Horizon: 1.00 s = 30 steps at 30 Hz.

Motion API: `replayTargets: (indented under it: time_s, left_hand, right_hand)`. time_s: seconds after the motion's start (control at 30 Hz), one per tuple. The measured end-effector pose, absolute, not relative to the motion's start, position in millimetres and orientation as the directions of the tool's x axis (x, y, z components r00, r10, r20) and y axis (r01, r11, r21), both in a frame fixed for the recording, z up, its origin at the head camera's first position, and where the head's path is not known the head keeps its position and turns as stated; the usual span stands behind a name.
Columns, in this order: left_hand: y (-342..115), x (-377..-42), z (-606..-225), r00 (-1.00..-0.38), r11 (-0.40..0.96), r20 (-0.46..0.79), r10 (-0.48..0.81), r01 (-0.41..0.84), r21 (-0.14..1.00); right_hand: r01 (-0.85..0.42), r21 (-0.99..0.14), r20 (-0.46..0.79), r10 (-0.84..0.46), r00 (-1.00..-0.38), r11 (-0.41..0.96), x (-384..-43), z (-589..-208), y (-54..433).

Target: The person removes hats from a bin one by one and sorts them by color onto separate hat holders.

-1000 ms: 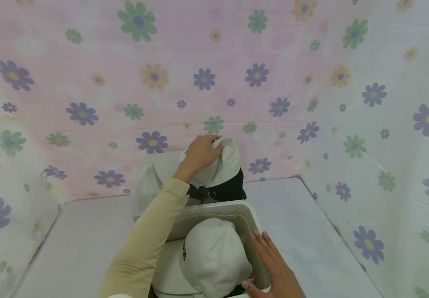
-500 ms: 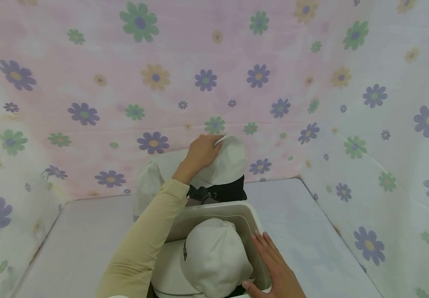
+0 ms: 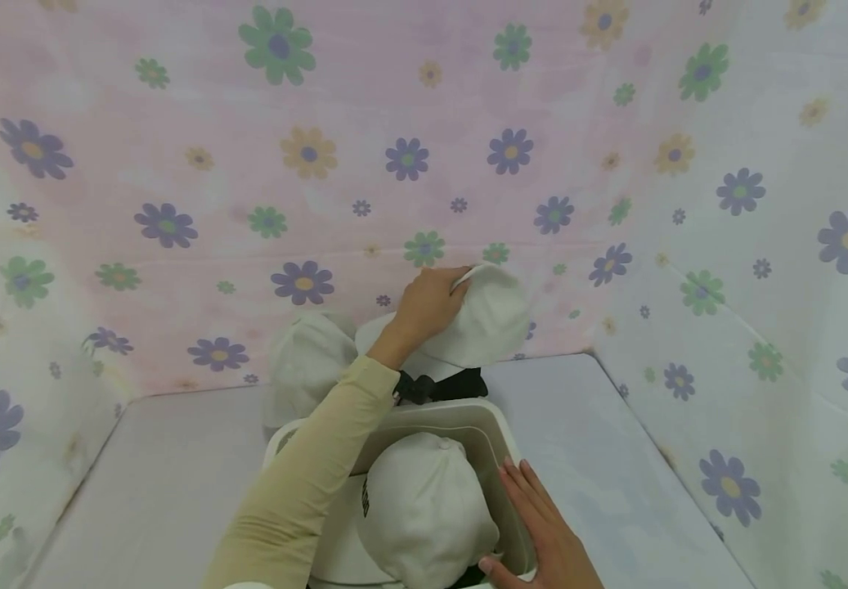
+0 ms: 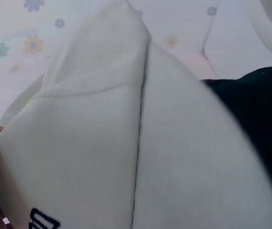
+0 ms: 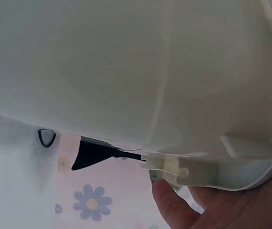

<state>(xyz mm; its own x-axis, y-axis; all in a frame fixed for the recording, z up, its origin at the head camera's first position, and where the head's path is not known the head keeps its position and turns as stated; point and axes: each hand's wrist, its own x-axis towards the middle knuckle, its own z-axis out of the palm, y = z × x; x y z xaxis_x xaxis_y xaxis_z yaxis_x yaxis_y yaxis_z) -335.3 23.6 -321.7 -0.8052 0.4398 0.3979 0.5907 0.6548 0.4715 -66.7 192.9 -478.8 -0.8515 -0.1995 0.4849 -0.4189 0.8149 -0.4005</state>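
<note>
Behind the bin, my left hand (image 3: 427,307) pinches the edge of a white cap (image 3: 493,315), held tilted near the flowered backdrop. In the left wrist view this cap (image 4: 78,152) fills the middle, with a dark outlined mark low on it and a fingertip at its left edge. My right hand (image 3: 549,532) rests along the right rim of a light bin (image 3: 493,417), its fingers straight and thumb spread toward the near corner. Inside the bin lies another white cap (image 3: 427,507), its brim to the left. The right wrist view shows my thumb (image 5: 169,200) by the bin's handle.
A further white cap (image 3: 309,360) stands behind the bin at the left. A black piece with a strap (image 3: 460,384) lies just behind the bin's far rim. White cloth covers the table (image 3: 600,458), and a flowered curtain (image 3: 468,82) encloses the back and sides.
My left hand has moved right and drawn the white cap with it, exposing more of the cap at the left and covering part of the black piece. The right hand stays put.
</note>
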Motion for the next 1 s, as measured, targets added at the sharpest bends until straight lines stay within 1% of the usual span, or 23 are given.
replayTargets:
  time_s: [0.07, 0.23, 0.47, 0.73, 0.83, 1.0]
  left_hand:
    - [26.6, -336.2, -325.3, -0.815, 0.657, 0.375, 0.442, 0.579, 0.483]
    - [28.1, -338.6, -334.8, -0.829, 0.694, 0.341, 0.443, 0.558, 0.455]
    - [24.7, -337.2, -332.9, -0.809, 0.683, 0.385, 0.444, 0.584, 0.439]
    - [12.8, -329.2, -301.9, -0.769, 0.657, 0.506, 0.391, 0.618, 0.431]
    - [3.6, -327.7, -285.0, -0.76, 0.649, 0.532, 0.374, 0.624, 0.435]
    - [-18.9, -320.6, -255.4, -0.745, 0.676, 0.572, 0.343, 0.618, 0.401]
  right_hand:
    - [-0.42, -0.402, 0.488, -0.197, -0.85, 0.814, -66.8, -478.8, 192.6]
    - [-0.425, -0.409, 0.488, -0.199, -0.85, 0.808, -67.2, -479.2, 192.5]
    - [-0.433, -0.398, 0.497, -0.207, -0.843, 0.809, -67.7, -481.2, 194.4]
    - [-0.415, -0.408, 0.472, -0.201, -0.858, 0.813, -67.8, -481.4, 194.5]
    - [-0.394, -0.42, 0.452, -0.188, -0.872, 0.817, -67.3, -479.6, 193.6]
    - [-0.367, -0.436, 0.423, -0.173, -0.889, 0.821, -66.6, -477.1, 192.4]
